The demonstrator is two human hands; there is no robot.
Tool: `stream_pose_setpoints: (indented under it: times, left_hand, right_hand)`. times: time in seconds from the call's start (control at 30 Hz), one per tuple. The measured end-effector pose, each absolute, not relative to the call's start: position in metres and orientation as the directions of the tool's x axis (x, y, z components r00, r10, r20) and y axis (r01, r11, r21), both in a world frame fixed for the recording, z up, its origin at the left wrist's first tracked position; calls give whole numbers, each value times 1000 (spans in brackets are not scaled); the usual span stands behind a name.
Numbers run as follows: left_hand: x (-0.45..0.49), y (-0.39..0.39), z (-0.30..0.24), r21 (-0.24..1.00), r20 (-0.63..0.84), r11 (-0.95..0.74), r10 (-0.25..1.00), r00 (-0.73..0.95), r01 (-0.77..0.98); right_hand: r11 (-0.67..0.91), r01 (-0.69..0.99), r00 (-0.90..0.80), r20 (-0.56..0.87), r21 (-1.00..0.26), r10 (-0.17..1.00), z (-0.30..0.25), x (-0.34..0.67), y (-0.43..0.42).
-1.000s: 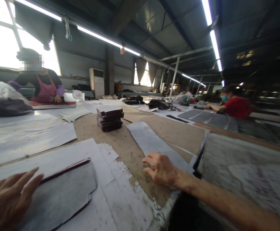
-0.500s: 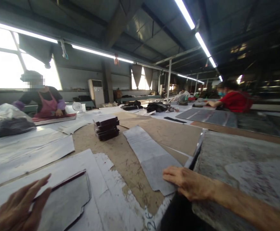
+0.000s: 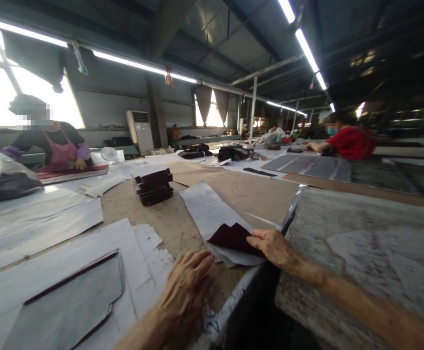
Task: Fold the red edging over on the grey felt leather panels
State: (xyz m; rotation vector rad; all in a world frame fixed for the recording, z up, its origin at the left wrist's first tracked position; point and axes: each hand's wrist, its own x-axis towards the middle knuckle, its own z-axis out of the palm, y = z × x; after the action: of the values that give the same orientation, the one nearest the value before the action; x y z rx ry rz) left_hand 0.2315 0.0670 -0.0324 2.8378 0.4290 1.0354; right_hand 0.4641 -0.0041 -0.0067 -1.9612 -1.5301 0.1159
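My right hand (image 3: 272, 247) pinches the edge of a maroon-faced sheet (image 3: 234, 239), whose near end is lifted and folded back. The maroon side shows, while its other side looks pale grey. Under it lies another pale grey sheet (image 3: 234, 257), close to the table edge. To the left, my left hand (image 3: 190, 277) rests low over the tabletop, fingers stretched out and nothing visible in them. Farther left, a grey panel with dark maroon edges (image 3: 77, 296) lies flat on white paper (image 3: 132, 243).
A stack of dark maroon folded pieces (image 3: 152, 187) stands on brown board (image 3: 226, 182). At right is a stained grey slab (image 3: 343, 233), with a dark gap before it. Co-workers sit beyond: one in a pink apron (image 3: 61, 148), another in a red top (image 3: 354, 140).
My left hand has left the grey panel and moved right, towards the sheets. My right hand has lifted and folded back a sheet's near end, showing maroon. The view has shifted slightly.
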Motion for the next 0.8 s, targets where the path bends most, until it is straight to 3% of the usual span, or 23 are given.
stream_pose_setpoints:
  times: [0.17, 0.27, 0.4, 0.6, 0.7, 0.8]
  left_hand:
    - [260, 71, -35, 225, 693, -960, 279, 665, 167]
    - [262, 69, -39, 201, 638, -979, 164, 753, 43]
    - [262, 74, -48, 74, 646, -996, 83, 759, 47]
    - [263, 74, -51, -83, 776, -964, 98, 623, 254]
    - [265, 71, -49, -117, 689, -978, 46, 723, 174]
    - [268, 67, -44, -43, 574, -978, 144, 806, 205]
  right_hand:
    - [26, 921, 99, 298, -388, 949, -6, 449, -12]
    - [91, 955, -16, 256, -282, 967, -9, 439, -14]
    - [4, 975, 41, 202, -220, 979, -9, 437, -7]
    - [-189, 926, 262, 192, -327, 946, 4, 439, -5]
    - [-235, 888, 321, 166, -396, 932, 7, 438, -6]
    - [-259, 842, 364, 144, -473, 920, 6, 439, -1]
